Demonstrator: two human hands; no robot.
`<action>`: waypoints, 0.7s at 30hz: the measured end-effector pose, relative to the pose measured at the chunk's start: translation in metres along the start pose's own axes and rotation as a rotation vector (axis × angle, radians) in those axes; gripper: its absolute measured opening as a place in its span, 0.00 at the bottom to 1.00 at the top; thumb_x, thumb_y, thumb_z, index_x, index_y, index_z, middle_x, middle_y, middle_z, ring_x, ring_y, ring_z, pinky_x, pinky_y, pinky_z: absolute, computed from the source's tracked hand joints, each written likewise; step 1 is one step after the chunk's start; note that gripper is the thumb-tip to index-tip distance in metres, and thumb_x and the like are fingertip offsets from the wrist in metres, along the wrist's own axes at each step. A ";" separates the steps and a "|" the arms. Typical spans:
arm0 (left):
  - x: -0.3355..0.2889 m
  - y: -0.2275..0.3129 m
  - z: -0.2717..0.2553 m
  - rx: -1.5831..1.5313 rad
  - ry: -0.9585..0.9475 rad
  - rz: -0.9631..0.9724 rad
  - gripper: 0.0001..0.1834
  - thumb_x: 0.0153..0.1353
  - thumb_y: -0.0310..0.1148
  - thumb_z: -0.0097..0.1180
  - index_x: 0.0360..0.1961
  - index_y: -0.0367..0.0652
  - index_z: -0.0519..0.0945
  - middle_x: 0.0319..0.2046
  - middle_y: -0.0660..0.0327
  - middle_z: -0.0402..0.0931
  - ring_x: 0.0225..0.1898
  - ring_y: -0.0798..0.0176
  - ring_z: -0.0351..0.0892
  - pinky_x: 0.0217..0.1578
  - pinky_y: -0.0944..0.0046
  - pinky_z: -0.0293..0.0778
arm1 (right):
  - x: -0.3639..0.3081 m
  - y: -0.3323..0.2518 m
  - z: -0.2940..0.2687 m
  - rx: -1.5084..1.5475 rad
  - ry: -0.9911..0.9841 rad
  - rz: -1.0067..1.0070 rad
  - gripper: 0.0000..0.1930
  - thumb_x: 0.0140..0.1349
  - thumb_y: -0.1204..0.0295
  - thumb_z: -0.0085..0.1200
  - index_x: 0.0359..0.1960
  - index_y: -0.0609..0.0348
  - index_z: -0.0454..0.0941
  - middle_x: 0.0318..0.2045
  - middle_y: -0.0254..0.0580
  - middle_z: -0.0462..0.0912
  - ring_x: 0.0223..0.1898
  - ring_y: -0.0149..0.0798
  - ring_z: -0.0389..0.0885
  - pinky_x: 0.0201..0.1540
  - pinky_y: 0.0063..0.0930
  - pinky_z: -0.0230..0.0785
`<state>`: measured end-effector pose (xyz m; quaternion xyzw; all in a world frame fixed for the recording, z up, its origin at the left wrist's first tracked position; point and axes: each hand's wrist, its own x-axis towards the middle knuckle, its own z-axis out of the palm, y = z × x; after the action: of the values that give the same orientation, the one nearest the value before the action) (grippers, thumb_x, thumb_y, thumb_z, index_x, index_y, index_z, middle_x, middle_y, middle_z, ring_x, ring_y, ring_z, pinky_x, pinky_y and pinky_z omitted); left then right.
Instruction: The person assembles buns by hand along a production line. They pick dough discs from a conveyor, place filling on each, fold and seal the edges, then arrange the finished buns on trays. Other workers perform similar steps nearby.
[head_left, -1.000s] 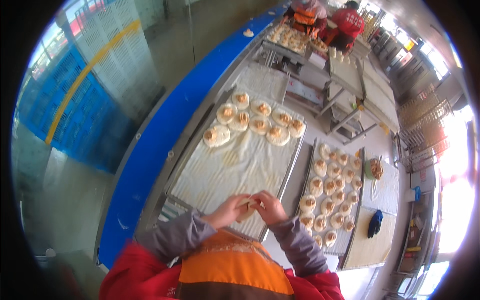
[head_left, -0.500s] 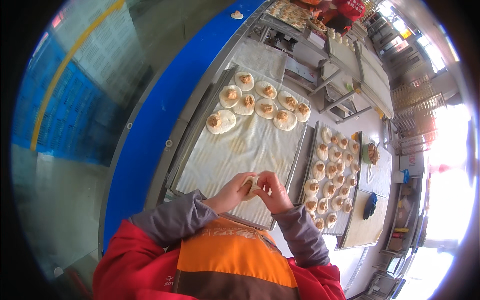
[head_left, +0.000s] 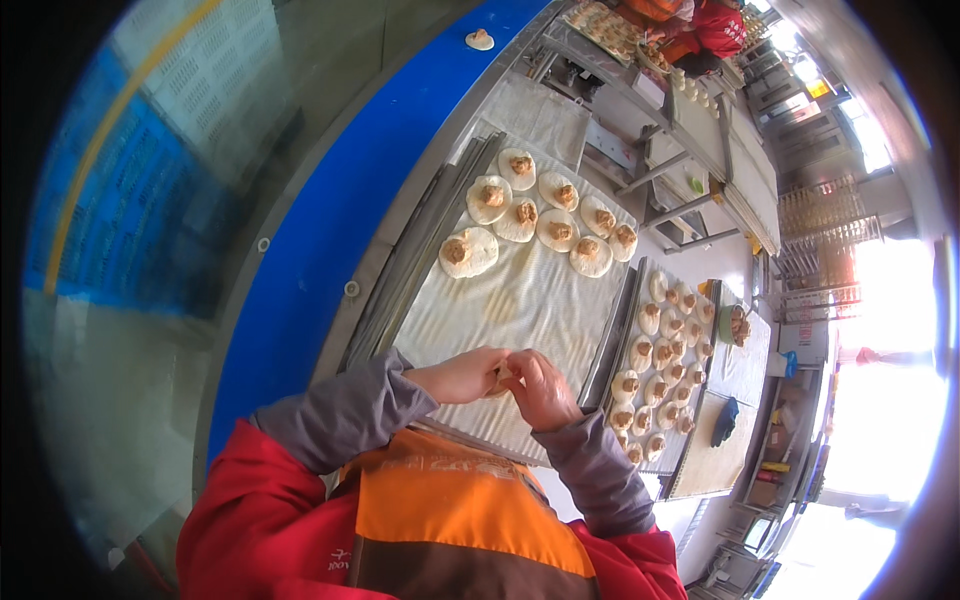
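Note:
Over the near end of a cloth-lined tray [head_left: 500,320], my left hand [head_left: 462,376] and my right hand [head_left: 541,389] meet around one filled dough wrapper [head_left: 499,380]. Both are closed on it; the right fingers pinch its upper edge. Most of the dough is hidden behind my fingers. Toward the far end of this tray lie several flat dough rounds, each with a lump of brown filling; the closest one [head_left: 469,252] sits at the left.
A blue conveyor belt [head_left: 330,190] runs along the left, a single topped round [head_left: 480,40] far up on it. To the right stands another tray [head_left: 655,455] of topped rounds, then a green bowl of filling [head_left: 735,325] and a dark glove [head_left: 725,423]. People in red [head_left: 717,27] work at the far tables.
My right hand has closed in against the left, covering more of the dough. The whole view has shifted slightly, so the trays appear a little further right and lower.

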<state>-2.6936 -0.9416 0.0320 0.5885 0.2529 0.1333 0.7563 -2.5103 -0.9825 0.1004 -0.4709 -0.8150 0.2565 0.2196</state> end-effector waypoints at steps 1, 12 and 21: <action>-0.002 0.000 -0.001 -0.160 0.008 0.008 0.13 0.70 0.29 0.47 0.53 0.42 0.73 0.45 0.57 0.76 0.44 0.67 0.75 0.43 0.63 0.73 | 0.000 0.001 0.001 -0.009 -0.023 0.036 0.11 0.56 0.79 0.59 0.41 0.61 0.75 0.34 0.48 0.79 0.37 0.55 0.79 0.39 0.43 0.73; -0.006 -0.006 0.052 -0.824 0.391 0.044 0.22 0.73 0.57 0.44 0.46 0.50 0.75 0.38 0.67 0.77 0.36 0.72 0.77 0.25 0.69 0.75 | -0.005 0.001 -0.003 0.082 0.068 0.037 0.08 0.55 0.78 0.60 0.37 0.63 0.76 0.33 0.46 0.78 0.34 0.52 0.79 0.38 0.40 0.74; -0.014 0.007 0.048 -0.827 0.349 -0.064 0.25 0.75 0.58 0.38 0.43 0.49 0.76 0.29 0.65 0.76 0.25 0.72 0.72 0.22 0.71 0.66 | -0.011 0.000 -0.010 0.094 0.040 0.049 0.11 0.52 0.78 0.63 0.37 0.61 0.78 0.34 0.43 0.80 0.34 0.50 0.80 0.38 0.41 0.73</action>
<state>-2.6791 -0.9862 0.0508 0.1972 0.3199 0.2970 0.8778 -2.4998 -0.9900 0.1068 -0.4849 -0.7857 0.2904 0.2515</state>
